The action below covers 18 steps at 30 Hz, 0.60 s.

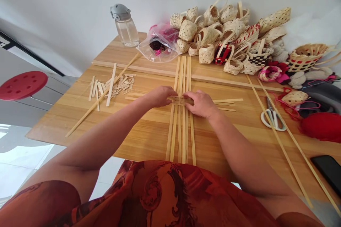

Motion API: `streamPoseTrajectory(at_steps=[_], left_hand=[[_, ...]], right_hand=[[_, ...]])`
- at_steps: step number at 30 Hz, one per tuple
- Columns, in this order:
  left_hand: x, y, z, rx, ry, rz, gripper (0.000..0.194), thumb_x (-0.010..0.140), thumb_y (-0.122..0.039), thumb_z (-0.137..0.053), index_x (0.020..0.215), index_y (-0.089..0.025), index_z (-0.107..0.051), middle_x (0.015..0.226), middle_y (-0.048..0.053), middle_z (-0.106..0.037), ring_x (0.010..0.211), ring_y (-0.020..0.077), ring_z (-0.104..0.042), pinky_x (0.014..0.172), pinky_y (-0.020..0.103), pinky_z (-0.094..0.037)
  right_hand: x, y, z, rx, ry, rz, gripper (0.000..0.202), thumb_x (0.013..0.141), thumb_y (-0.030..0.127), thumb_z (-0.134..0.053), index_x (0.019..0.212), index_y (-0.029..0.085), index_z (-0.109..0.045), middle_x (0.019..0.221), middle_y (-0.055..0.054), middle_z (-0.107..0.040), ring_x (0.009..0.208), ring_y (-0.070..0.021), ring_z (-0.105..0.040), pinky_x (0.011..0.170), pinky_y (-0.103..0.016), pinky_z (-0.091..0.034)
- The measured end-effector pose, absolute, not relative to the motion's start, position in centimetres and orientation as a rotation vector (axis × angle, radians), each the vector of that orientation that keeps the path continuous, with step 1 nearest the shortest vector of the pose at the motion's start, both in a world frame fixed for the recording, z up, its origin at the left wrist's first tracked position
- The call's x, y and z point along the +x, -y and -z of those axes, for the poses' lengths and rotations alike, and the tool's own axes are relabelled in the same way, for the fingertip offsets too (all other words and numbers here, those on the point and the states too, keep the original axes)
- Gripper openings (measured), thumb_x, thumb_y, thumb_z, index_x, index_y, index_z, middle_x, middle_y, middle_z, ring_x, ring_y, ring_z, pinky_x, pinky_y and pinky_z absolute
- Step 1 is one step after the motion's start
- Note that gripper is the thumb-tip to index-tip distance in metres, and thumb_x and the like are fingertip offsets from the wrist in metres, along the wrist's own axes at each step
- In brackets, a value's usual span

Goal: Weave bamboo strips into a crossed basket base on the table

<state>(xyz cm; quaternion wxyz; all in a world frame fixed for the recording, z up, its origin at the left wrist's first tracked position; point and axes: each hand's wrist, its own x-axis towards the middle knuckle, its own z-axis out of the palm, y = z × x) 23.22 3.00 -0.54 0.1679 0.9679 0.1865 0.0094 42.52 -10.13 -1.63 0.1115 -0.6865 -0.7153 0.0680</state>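
Red-orange patterned cloth garment (160, 191) nearest; left hand (161, 95), right hand (200, 104), fingers bent, at crossed flat pale-yellow bamboo-like strips (183, 131); pinching or pressing, cannot tell. Crossings best snug, square.

Long strips (183, 131), several: pale straw-coloured, thin, flat; laid side by side with narrow gaps, running from the near side toward the far side of my view. Cross strips (226, 100), several: same pale colour, laid crosswise at their middle, right ends unevenly spread. I see all lying on the table (149, 131), crossing partly hidden.
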Motion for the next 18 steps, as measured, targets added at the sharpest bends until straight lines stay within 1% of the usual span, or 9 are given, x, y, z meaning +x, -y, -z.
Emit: streamPoseTrajectory(at_steps=[4, 8, 12, 18], left_hand=[[23.5, -3.1, 0.4, 2.814, -0.514, 0.026, 0.039, 0.081, -0.016, -0.061, 0.119, -0.022, -0.069, 0.119, 0.004, -0.069, 0.101, 0.0166, -0.067, 0.089, 0.024, -0.049], [23.7, -3.2, 0.0, 2.836, -0.463, 0.064, 0.037, 0.080, -0.011, -0.059, 0.112, -0.023, -0.071, 0.115, 0.002, -0.070, 0.099, 0.0148, -0.067, 0.088, 0.022, -0.048], [23.6, -3.5, 0.0, 2.804, -0.412, 0.040, 0.036, 0.082, -0.009, -0.056, 0.109, -0.024, -0.072, 0.113, 0.001, -0.070, 0.102, 0.0140, -0.066, 0.091, 0.022, -0.046], [23.8, -3.7, 0.0, 2.801, -0.439, 0.058, 0.032, 0.083, -0.013, -0.057, 0.107, -0.025, -0.074, 0.109, 0.000, -0.071, 0.090, 0.0127, -0.066, 0.081, 0.020, -0.047]], right_hand=[[41.4, 9.1, 1.1, -2.119, 2.095, -0.111, 0.034, 0.086, 0.048, -0.062, 0.109, 0.024, -0.070, 0.088, -0.009, -0.072, 0.081, -0.0255, -0.065, 0.069, -0.034, -0.046], [40.5, 8.2, 0.5, -2.172, 2.128, -0.061, 0.033, 0.084, 0.053, -0.063, 0.094, 0.022, -0.070, 0.078, -0.008, -0.071, 0.074, -0.0257, -0.065, 0.061, -0.033, -0.042], [40.0, 7.9, 0.3, -2.185, 2.149, -0.045, 0.032, 0.085, 0.053, -0.063, 0.088, 0.022, -0.070, 0.077, -0.009, -0.071, 0.074, -0.0260, -0.065, 0.060, -0.033, -0.041], [40.1, 7.4, 0.3, -2.211, 2.130, -0.130, 0.032, 0.082, 0.053, -0.068, 0.087, 0.022, -0.072, 0.078, -0.008, -0.072, 0.073, -0.0235, -0.064, 0.060, -0.032, -0.040]])
